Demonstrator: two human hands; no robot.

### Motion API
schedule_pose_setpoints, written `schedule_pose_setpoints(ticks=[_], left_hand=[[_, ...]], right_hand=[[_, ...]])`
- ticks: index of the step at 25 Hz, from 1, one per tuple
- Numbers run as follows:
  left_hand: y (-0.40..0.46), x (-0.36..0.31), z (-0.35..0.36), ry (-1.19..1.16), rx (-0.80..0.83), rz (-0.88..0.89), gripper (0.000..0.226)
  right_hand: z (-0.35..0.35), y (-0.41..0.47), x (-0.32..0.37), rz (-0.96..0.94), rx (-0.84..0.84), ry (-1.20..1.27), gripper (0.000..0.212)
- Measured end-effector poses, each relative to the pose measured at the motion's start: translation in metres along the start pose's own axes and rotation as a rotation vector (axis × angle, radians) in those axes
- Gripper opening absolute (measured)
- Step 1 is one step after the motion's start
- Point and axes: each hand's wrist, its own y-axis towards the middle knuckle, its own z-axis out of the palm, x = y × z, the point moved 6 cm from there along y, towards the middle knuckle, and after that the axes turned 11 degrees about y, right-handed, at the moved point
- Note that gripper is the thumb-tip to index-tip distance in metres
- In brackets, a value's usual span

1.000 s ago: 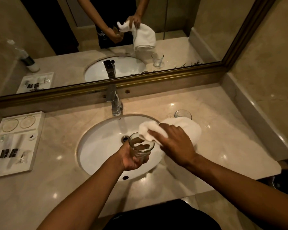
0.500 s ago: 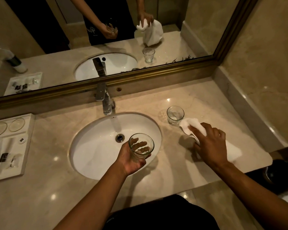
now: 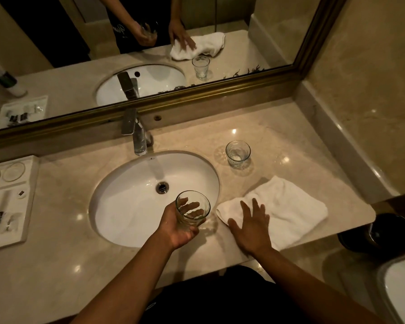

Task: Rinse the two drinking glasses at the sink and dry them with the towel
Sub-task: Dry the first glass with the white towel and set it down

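Since half a second ago the towel (image 3: pixel 288 210) has been laid out flatter on the desk (image 3: pixel 278 136), spread across the lower right of the frame, and the right hand (image 3: pixel 251 226) that was bunched on it now lies on it with fingers splayed. Only the head view is given, so everything comes from there.

At the centre bottom of the frame the left hand (image 3: pixel 178 226) is closed around one drinking glass (image 3: pixel 192 210), fingers visible through the clear wall, holding it upright over the near rim of the sink (image 3: pixel 131 199). The second glass (image 3: pixel 237 153) stands alone on the desk in the right middle of the frame, above the towel and apart from it, to the right of the tap (image 3: pixel 136 134). I see no water running from the tap. The right hand rests flat on the towel's left corner, gripping nothing. A white tray (image 3: pixel 9 199) of toiletries sits at the left edge, and the mirror (image 3: pixel 197 24) across the top repeats the scene.

My guess is that drying of the held glass is done or paused, and the towel has been put down. Next, I'd expect the held glass to be set on the desk, clear of the edge, then the standing glass picked up; whether that one has been rinsed I cannot tell.
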Motion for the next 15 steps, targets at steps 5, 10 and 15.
schedule_pose_setpoints(ticks=[5,10,15], left_hand=[[0.0,0.007,0.012,-0.038,0.019,0.035,0.029],[-0.003,0.017,0.017,-0.107,0.063,0.056,0.03],[-0.015,0.007,0.004,-0.003,-0.138,0.275,0.038]], right_hand=[[-0.022,-0.015,0.061,-0.199,0.293,0.651,0.068],[-0.014,-0.021,0.091,-0.287,0.464,0.642,0.088],[-0.017,-0.019,0.099,-0.324,0.509,0.712,0.084]])
